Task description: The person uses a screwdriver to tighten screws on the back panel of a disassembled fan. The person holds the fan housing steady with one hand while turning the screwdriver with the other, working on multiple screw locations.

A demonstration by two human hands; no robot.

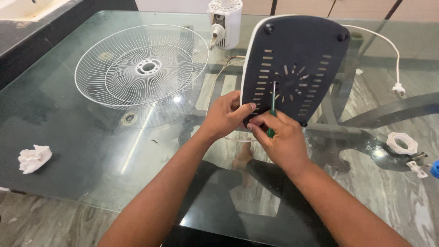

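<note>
Right now the dark grey slotted fan base plate with white rim [297, 59] stands tilted up on its lower edge, centre-right of frame, underside toward the camera. Right hand [281, 139] is closed around a green-handled screwdriver [272, 107], shaft pointing up at the slotted middle of the plate. Left hand [225, 114] grips the plate's lower left edge, thumb on the dark face.

Lower edge of the plate is hidden behind both hands; can't tell where the screwdriver tip seats.

White motor housing [224, 20] sits just beyond the plate's upper left, top cut off by the frame. White round wire fan guard [141, 66] lies flat at upper left, well apart from the hands, open glass between. White power cord with plug [397, 68] trails off the plate's right. White ring nut [402, 143] sits near the right edge, with small parts just below it, hard to make out. Crumpled white tissue [34, 158] lies at far left on the glass tabletop [91, 155], near its front edge.
</note>
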